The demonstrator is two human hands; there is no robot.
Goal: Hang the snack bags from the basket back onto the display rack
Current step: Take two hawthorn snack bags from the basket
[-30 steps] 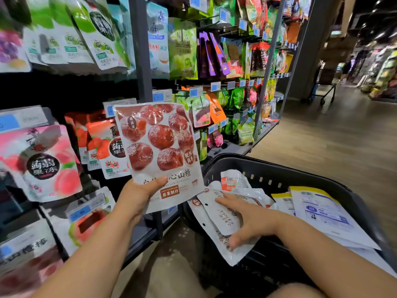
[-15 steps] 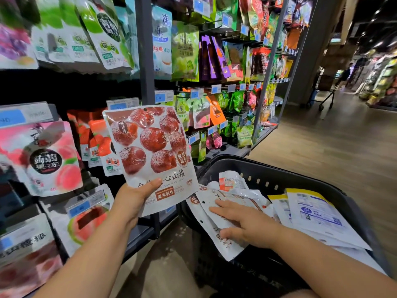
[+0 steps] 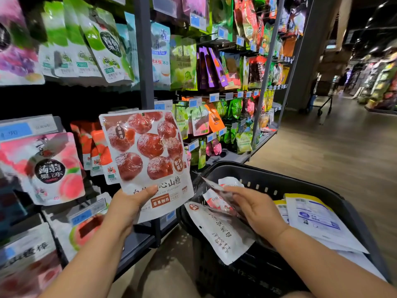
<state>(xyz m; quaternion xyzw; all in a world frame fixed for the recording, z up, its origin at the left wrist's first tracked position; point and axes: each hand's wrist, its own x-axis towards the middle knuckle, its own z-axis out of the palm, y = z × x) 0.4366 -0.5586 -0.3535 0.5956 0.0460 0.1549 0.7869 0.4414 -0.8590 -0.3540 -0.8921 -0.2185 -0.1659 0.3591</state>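
The left hand (image 3: 129, 208) grips the hawthorn bag (image 3: 148, 153) by its lower edge, thumb across the front. It holds the bag upright and face-out before the display rack (image 3: 146, 61) on the left, likely so its top can meet a peg. To the right, the right hand (image 3: 255, 209) reaches into the black basket (image 3: 300, 181), fingers curled on a second snack bag (image 3: 217, 190) tilted up from the pile, apparently readying the next one. A white bag (image 3: 223, 235) droops over the basket's left rim.
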